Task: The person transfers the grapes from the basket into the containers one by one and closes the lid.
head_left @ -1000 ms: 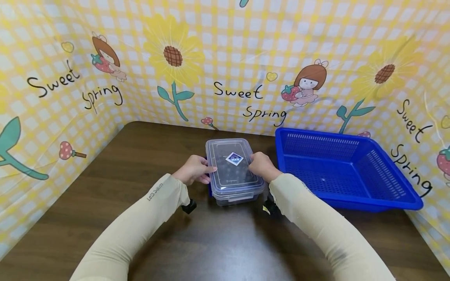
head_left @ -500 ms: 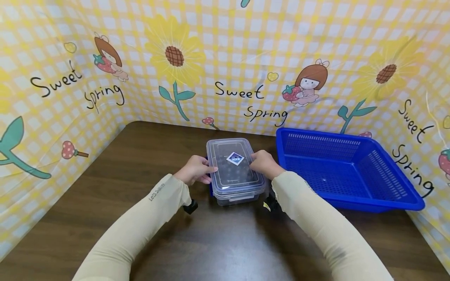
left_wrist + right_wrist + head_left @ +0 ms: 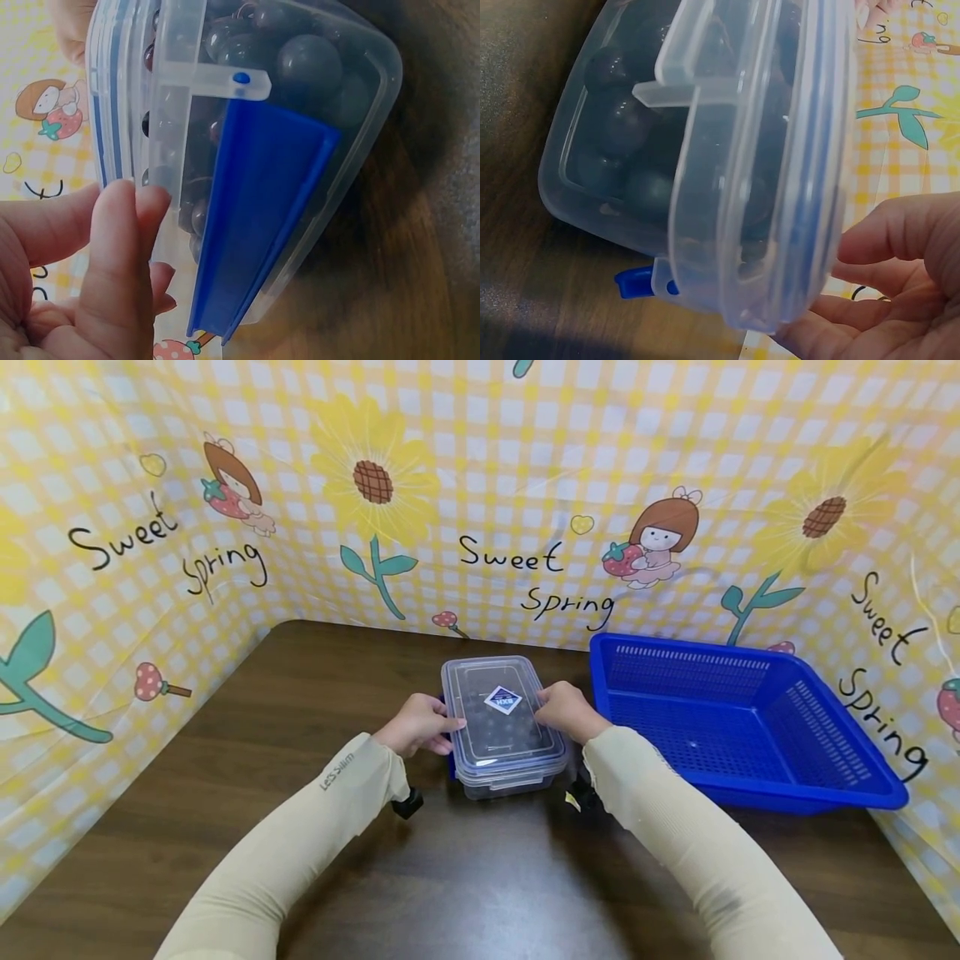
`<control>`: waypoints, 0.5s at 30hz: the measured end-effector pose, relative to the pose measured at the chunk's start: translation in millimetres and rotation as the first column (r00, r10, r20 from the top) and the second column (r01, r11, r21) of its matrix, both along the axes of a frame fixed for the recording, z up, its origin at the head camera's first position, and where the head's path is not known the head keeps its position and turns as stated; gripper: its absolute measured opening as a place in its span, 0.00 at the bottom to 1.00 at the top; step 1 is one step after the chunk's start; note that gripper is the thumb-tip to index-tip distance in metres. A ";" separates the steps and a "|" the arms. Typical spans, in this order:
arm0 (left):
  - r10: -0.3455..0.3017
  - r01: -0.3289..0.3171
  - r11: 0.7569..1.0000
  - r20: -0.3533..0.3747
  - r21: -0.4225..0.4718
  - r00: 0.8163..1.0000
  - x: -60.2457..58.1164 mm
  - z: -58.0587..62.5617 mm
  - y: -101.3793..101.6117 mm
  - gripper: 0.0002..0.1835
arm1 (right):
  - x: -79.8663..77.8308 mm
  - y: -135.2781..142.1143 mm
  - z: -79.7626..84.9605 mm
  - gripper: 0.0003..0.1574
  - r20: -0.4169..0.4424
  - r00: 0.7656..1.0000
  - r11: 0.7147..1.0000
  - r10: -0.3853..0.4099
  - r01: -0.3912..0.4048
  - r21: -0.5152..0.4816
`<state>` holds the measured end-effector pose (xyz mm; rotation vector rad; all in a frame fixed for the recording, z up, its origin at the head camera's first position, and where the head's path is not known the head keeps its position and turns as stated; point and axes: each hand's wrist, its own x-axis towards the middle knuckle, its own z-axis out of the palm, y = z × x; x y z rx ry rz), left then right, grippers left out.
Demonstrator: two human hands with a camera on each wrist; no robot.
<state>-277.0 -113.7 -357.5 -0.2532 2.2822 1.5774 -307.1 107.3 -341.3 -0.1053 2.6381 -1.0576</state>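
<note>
A clear plastic food box [image 3: 510, 787] stands on the table in the head view, with a transparent lid [image 3: 480, 739] on top bearing a blue and white sticker. Dark round fruits like grapes [image 3: 307, 66] show through its wall in the left wrist view. There a blue swing handle [image 3: 259, 217] hangs down its side. My left hand [image 3: 416, 725] pinches the lid's left edge, thumb on top. My right hand [image 3: 567, 712] grips the lid's right edge between thumb and fingers. The undersides of both grips are partly hidden.
A blue perforated plastic basket [image 3: 690, 789] stands on the right, close to the right forearm. The brown wooden table [image 3: 465, 893] ends at a yellow checked cloth [image 3: 510, 468] hung at the back and both sides.
My right hand has shifted slightly up along the lid's right edge. The left hand, the box and the basket look about the same.
</note>
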 end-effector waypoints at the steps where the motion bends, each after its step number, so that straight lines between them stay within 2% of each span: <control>1: 0.000 0.000 1.000 -0.002 0.000 1.000 0.2 -0.2 0.2 0.17 | 0.1 0.3 0.1 0.28 -0.003 1.000 1.000 0.003 -0.003 0.000; 15: 0.001 -0.001 1.000 0.000 -0.008 1.000 2.6 -1.4 -0.5 0.16 | 2.2 -1.2 -0.2 0.32 0.005 1.000 1.000 0.014 -0.014 0.009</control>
